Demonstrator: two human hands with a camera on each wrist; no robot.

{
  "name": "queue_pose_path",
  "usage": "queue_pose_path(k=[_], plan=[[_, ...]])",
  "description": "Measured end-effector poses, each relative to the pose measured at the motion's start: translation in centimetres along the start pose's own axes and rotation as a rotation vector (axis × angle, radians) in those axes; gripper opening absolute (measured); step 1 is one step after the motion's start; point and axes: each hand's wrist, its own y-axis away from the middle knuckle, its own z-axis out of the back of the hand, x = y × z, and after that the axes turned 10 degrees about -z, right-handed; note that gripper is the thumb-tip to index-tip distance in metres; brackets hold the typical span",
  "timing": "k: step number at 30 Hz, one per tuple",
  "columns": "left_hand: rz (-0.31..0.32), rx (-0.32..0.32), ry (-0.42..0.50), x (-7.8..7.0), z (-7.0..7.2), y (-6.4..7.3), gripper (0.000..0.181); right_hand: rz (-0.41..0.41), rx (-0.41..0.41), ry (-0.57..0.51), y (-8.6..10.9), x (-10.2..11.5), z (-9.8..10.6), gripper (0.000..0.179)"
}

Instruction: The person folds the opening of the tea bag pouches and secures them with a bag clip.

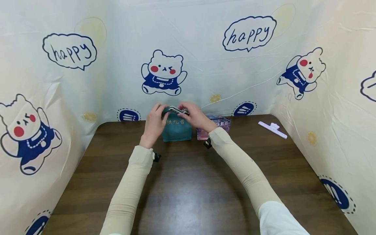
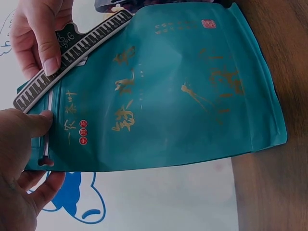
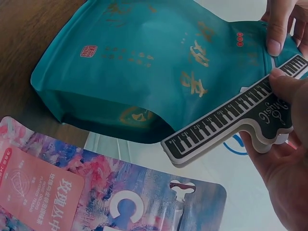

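Note:
A teal tea pouch (image 1: 177, 132) with gold characters stands on the table near the back. My left hand (image 1: 154, 122) pinches its top edge at one corner, thumb (image 2: 38, 124) on the front and fingers behind. With my right hand (image 1: 196, 117) I grip a bag clip (image 3: 231, 115) printed with black-and-white piano keys, thumb on the bar and fingers round its dark handle. The clip lies aslant across the pouch's top, overlapping the mouth near the left thumb. One end sticks out past the pouch's side. Whether its jaws hold the pouch, I cannot tell.
Just right of the teal pouch stands a pink and blue patterned pouch (image 1: 203, 133), partly behind my right wrist. A white bag clip (image 1: 272, 130) lies at the back right of the brown table (image 1: 188, 189). Printed cloth (image 1: 202, 65) hangs behind and at both sides.

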Motion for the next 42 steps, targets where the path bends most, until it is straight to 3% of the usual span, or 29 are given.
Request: queue_pose_path(k=[24,33,42], plan=[[0.002,0.023,-0.015,-0.3,0.2,-0.3,0.025,-0.045,0.03,-0.033,0.1,0.3,0.6,0.017],[0.003,0.049,-0.046,-0.7,0.4,-0.6,0.03,-0.047,0.035,-0.026,0.4,0.2,0.6,0.029],[-0.009,0.028,-0.085,-1.0,0.4,-0.5,0.033,-0.068,0.066,0.002,1.0,0.0,1.5,0.041]])
